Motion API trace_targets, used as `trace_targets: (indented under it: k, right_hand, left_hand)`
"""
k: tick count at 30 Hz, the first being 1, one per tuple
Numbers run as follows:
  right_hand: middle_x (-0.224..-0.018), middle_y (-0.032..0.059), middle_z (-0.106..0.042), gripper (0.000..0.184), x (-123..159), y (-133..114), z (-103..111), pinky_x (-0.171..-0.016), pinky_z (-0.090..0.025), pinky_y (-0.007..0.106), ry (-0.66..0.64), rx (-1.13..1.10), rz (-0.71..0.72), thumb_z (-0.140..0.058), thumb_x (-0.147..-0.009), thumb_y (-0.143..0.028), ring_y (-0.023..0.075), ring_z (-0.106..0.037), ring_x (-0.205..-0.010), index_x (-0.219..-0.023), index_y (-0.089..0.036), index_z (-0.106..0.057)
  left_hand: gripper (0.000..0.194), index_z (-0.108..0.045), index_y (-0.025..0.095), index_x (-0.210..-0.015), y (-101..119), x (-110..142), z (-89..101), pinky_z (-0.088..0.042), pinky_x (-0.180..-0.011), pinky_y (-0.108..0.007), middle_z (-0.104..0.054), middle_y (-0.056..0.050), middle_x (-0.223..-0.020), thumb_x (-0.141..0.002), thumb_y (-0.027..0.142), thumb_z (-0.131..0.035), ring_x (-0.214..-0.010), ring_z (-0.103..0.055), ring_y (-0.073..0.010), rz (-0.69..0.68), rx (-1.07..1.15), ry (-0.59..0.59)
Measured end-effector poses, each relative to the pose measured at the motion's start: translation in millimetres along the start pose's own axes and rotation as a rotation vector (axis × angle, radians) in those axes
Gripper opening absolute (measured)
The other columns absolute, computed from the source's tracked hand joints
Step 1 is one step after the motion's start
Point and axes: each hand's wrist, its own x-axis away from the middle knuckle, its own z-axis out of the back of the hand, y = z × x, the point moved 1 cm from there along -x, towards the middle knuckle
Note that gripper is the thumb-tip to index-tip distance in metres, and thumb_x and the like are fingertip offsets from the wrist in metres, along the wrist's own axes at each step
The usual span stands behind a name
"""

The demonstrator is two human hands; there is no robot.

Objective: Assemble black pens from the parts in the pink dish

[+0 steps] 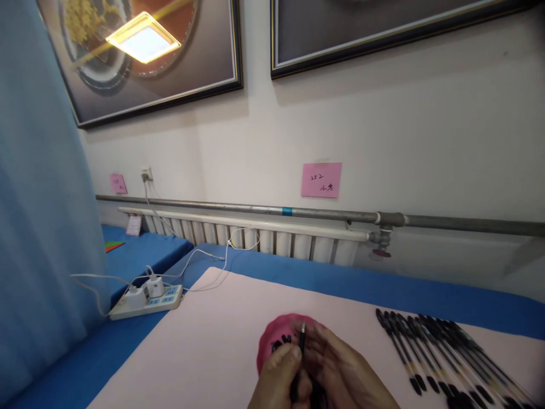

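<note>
My left hand [281, 375] is closed around a slim black pen-like piece [302, 339] with a pointed silver tip facing up. Beside it, my right hand [336, 363] is slightly blurred, its fingers stretched out close to the tip. Both hands are over a pink scalloped bowl [263, 343], which they partly cover. Small black pieces [281, 342] lie in the bowl. To the right, several pens [443, 352] with black ends and pale barrels lie side by side in a slanted row. More black ends overlap them at the lower edge.
Pale pink paper [204, 335] covers much of the blue table [340, 278]. At left a white power strip [147, 304] with chargers and trailing cables sits near a blue curtain [42, 227]. Behind the table run a radiator [276, 241] and a grey pipe [238, 208].
</note>
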Motion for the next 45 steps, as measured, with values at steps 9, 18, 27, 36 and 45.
trace_targets:
  k: [9,18,27,36,45]
  right_hand:
    - [-0.057,-0.0013,-0.063,0.017,-2,7,4,-0.055,-0.044,0.022,0.026,0.038,0.097,-0.080,-0.056,-0.026,0.0109,-0.054,-0.055,-0.062,-0.017,-0.067]
    - [-0.071,0.0026,-0.068,0.027,-5,4,1,-0.066,-0.048,0.026,0.055,0.050,0.125,-0.081,-0.053,-0.029,0.0163,-0.059,-0.071,-0.075,-0.017,-0.071]
    - [-0.064,-0.0022,-0.066,0.018,-4,8,4,-0.061,-0.046,0.022,0.085,0.126,0.201,-0.079,-0.054,-0.025,0.0122,-0.057,-0.061,-0.066,-0.017,-0.069]
    - [-0.078,-0.0004,-0.065,0.024,-3,0,9,-0.070,-0.045,0.026,0.108,0.498,0.322,-0.066,-0.068,-0.038,0.0172,-0.058,-0.076,-0.085,-0.021,-0.066]
    - [-0.070,0.0010,-0.063,0.018,0,-9,15,-0.062,-0.039,0.028,-0.040,1.606,0.504,-0.043,-0.073,-0.015,0.0178,-0.056,-0.068,-0.064,-0.021,-0.057]
  left_hand:
    - [0.044,-0.046,0.020,-0.063,-7,0,-2.4,-0.017,-0.039,-0.021,-0.035,0.008,-0.042,-0.062,0.062,-0.060,-0.037,-0.024,-0.0047,-0.129,-0.170,0.095]
    - [0.041,-0.050,0.020,-0.070,-11,-3,0.3,-0.016,-0.041,-0.022,-0.028,0.009,-0.045,-0.070,0.061,-0.053,-0.040,-0.020,-0.0068,-0.136,-0.285,0.122]
    - [0.038,-0.063,0.018,-0.086,-1,12,-8.5,-0.038,-0.060,-0.029,-0.065,-0.007,-0.074,-0.087,0.040,-0.032,-0.062,-0.055,-0.0167,-0.538,-0.892,0.297]
    - [0.029,-0.061,0.019,-0.078,15,18,-1.9,-0.040,-0.059,-0.025,-0.060,-0.002,-0.068,-0.084,0.041,-0.043,-0.062,-0.052,-0.0140,-0.439,-0.702,0.288]
    - [0.032,-0.055,0.014,-0.087,35,16,13.7,-0.022,-0.035,-0.017,-0.051,0.005,-0.050,-0.071,0.041,-0.056,-0.034,-0.034,-0.0041,-0.285,0.000,0.386]
